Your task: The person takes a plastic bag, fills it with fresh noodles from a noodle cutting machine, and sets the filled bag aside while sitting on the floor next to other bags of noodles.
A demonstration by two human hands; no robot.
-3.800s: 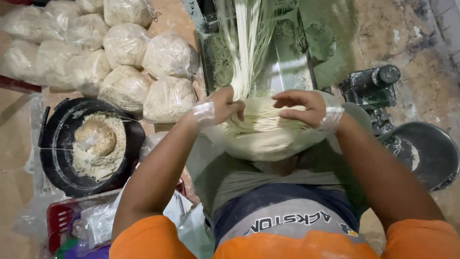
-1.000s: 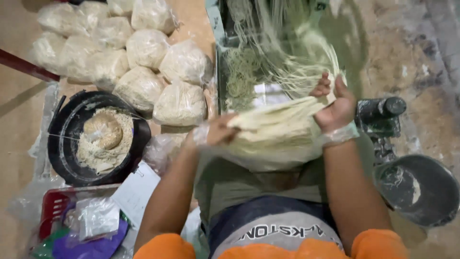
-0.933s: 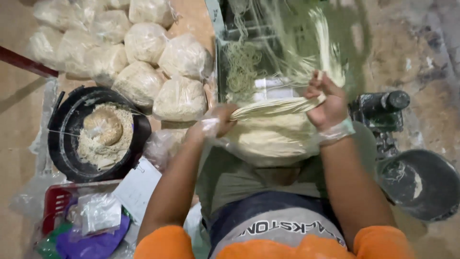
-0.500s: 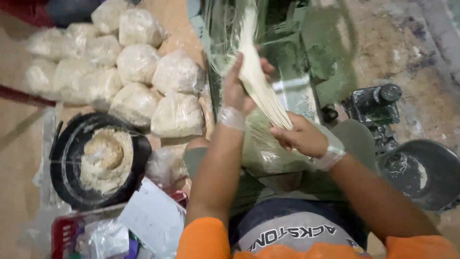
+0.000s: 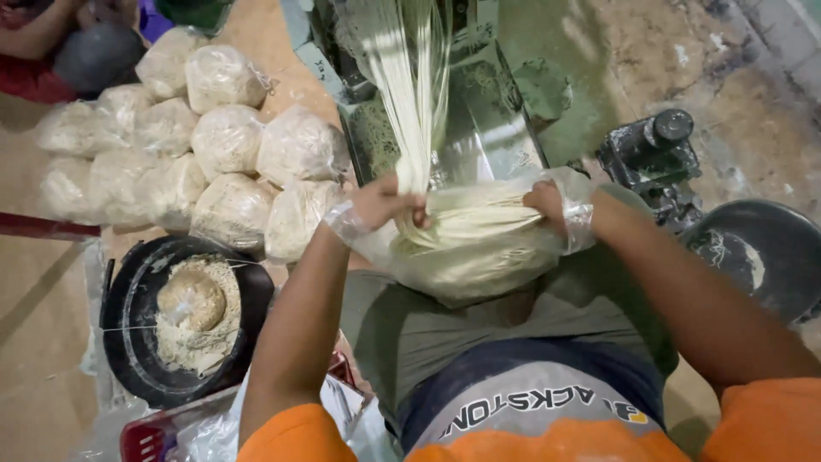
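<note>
I am feeding fresh noodle strands [image 5: 415,94] off the machine chute [image 5: 487,128] into a clear bag [image 5: 479,257] on my lap.

Moving left to right: a black pan [image 5: 128,342] of floured dough is sitting on the floor beside a pile of filled bags [image 5: 231,171]. My left hand [image 5: 385,205] is pinching the hanging strands just above the bag, apparently to steer them down into its mouth. My right hand [image 5: 552,205], wrapped in thin plastic, is gripping the bag's far rim, seemingly to keep it open. A dark motor [image 5: 650,158] is standing further right.
</note>
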